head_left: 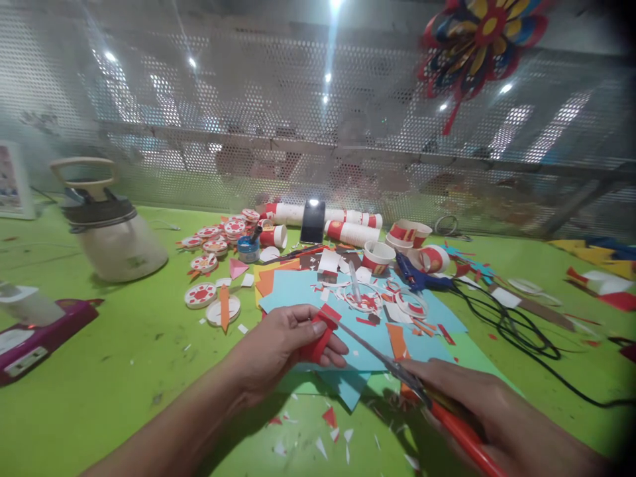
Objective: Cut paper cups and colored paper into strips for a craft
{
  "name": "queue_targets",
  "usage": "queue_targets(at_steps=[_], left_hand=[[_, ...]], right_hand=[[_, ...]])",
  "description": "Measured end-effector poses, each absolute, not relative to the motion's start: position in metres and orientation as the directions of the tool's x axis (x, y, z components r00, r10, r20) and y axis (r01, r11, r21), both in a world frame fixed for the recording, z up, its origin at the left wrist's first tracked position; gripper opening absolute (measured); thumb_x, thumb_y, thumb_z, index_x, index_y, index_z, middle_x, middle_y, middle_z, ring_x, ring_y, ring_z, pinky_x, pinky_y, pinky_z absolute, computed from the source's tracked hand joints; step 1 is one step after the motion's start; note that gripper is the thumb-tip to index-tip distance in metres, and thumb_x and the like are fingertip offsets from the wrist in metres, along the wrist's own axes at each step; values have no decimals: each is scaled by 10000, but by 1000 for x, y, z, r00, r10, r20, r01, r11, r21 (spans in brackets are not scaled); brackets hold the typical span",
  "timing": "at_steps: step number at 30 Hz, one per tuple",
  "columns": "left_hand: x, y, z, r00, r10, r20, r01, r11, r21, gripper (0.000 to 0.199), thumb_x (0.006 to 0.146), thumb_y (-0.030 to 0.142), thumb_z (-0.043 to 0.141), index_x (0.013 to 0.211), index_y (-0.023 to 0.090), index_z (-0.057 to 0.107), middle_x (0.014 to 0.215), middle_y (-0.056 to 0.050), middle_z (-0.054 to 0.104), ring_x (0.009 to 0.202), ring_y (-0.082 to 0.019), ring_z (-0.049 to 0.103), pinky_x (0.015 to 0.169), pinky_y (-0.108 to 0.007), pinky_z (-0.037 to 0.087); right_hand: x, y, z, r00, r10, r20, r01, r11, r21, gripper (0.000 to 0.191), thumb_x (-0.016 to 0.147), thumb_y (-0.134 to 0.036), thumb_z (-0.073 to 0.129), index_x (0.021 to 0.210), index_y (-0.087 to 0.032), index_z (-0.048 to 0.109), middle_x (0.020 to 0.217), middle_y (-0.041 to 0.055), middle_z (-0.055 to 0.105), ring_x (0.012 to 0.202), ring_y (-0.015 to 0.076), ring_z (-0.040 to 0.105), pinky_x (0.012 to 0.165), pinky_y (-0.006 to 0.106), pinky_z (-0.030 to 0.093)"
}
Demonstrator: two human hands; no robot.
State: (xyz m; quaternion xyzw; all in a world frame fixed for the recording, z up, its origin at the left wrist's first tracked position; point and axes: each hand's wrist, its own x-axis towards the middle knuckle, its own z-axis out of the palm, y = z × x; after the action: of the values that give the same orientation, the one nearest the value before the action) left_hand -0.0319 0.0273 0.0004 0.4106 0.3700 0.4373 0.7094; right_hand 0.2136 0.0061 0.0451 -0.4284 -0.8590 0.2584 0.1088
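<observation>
My left hand (293, 334) pinches a small piece of red paper (320, 338) between thumb and fingers, above the blue sheets of paper (293, 288). Wrapped round the red handles of a pair of scissors (392, 366) is my right hand (477, 404). The scissor blades point up and left, and their tips reach the upper edge of the red paper. Whether they cut into it I cannot tell. Below my hands, small red and white paper scraps (329, 417) lie scattered on the green table (163, 424).
A glue gun (422, 275) with a coiled black cord lies at right. Stacked paper cups (352, 232), a phone (313, 222) and red-and-white discs (200, 295) stand behind. At left are a large jug (116, 245) and a purple power strip (44, 338).
</observation>
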Motion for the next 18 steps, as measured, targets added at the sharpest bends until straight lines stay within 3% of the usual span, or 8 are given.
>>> queue_targets(at_steps=[4,9,18], left_hand=[[-31,28,1,348,925,-154,-327,274,905,143,821,246,626,796,112,584,769,-113,718,664,-154,669,660,-259,489],[-32,28,0,352,925,-147,-327,269,906,124,835,224,607,826,101,593,769,-121,717,643,-137,657,653,-246,485],[-34,29,-1,347,920,-183,-306,296,905,144,835,239,611,813,99,584,773,-114,716,649,-134,659,662,-246,480]], right_hand=[[211,7,44,-623,781,-40,674,510,-535,463,793,-330,644,1250,-355,580,1225,13,663,1064,296,641,836,347,565],[222,10,31,-600,799,-40,713,512,-479,545,762,-389,683,1285,-307,555,1244,68,646,1082,320,623,884,402,535],[232,11,23,-591,804,-66,726,495,-477,503,813,-451,610,1294,-316,550,1286,70,616,1131,338,586,927,476,496]])
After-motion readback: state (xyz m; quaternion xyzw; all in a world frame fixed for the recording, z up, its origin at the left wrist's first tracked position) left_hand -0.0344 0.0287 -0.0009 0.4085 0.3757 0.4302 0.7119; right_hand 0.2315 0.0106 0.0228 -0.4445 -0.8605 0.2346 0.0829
